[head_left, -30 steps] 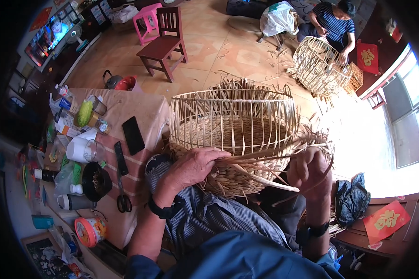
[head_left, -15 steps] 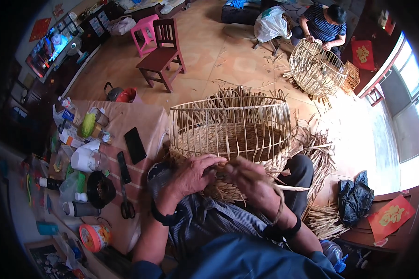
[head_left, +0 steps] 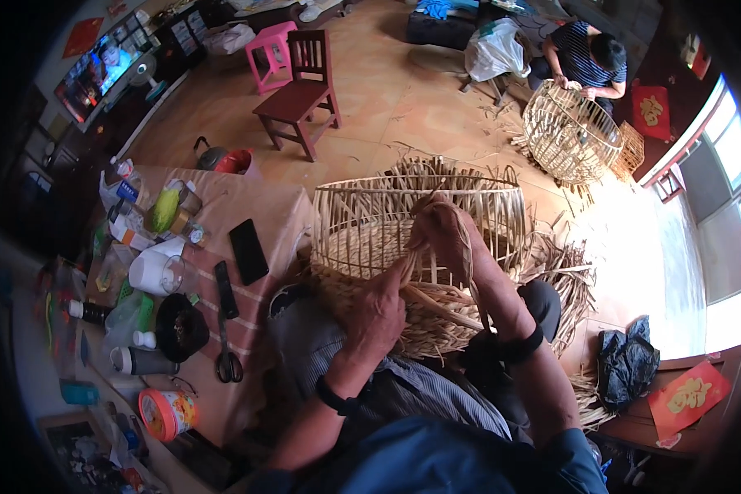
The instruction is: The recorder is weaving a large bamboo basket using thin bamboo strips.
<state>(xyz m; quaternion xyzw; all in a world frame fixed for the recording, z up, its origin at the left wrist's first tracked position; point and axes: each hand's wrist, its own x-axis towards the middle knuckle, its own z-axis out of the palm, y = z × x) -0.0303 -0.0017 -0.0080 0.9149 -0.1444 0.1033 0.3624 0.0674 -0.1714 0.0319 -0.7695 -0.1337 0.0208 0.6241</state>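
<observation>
head view: half-woven bamboo basket (head_left: 412, 239) rests on the person's lap, just off the desk's (head_left: 263, 206) right edge. left hand (head_left: 379, 309) pinches a bamboo strip (head_left: 436, 305) at the woven base; right hand (head_left: 446, 235), wrist bent, curls closed around the upright ribs.

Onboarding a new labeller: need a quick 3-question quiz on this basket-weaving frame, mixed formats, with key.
1. True or false: the left hand rests on the woven lower part of the bamboo basket.
2. Multiple choice: what lies on the table nearest the basket? A) black phone B) scissors C) orange tape roll
3. Fill in: the right hand is raised against the basket's upright ____.

Key
1. True.
2. A.
3. Ribs: the thin bare bamboo strips standing above the woven part.
</observation>
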